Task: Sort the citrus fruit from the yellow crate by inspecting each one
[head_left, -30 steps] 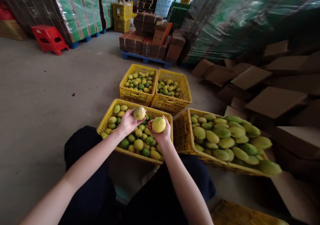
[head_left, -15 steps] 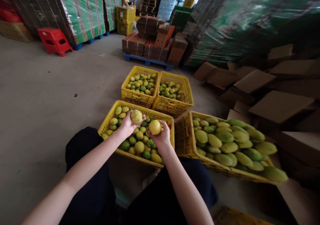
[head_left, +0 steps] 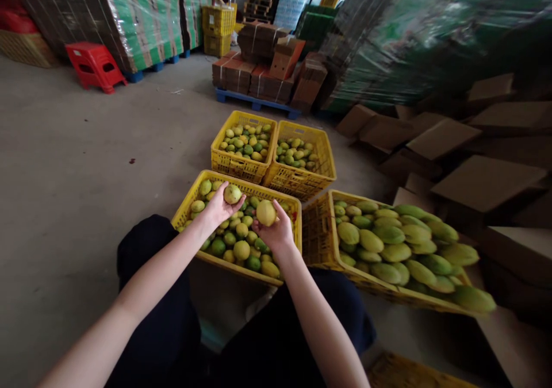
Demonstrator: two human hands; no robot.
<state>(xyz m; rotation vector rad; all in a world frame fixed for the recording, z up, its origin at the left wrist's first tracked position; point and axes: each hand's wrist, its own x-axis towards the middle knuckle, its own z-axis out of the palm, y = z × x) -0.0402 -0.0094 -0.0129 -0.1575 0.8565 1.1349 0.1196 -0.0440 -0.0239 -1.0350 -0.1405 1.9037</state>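
My left hand (head_left: 219, 208) holds a yellow-green lemon (head_left: 232, 194) with small dark marks, cupped in the fingers. In my right hand (head_left: 276, 231) is a rounder, pale yellow lemon (head_left: 266, 212), gripped between thumb and fingers. Both hands hover over a yellow plastic crate (head_left: 237, 269) in front of my knees. Inside it lie many lemons (head_left: 241, 250), some yellow and some dark green. My forearms and hands cover part of the crate's contents.
Two yellow crates (head_left: 236, 164) of similar fruit stand just beyond. On the right, another crate (head_left: 319, 233) is heaped with large green-yellow papaya-like fruit (head_left: 397, 253). Cardboard boxes (head_left: 487, 184) pile up farther right. A red stool (head_left: 92, 66) and a blue pallet (head_left: 256, 104) stand farther back.
Both lemons have turned a little in my fingers, and both hands have shifted slightly up in the picture. Each hand keeps its lemon; the crates stay put.
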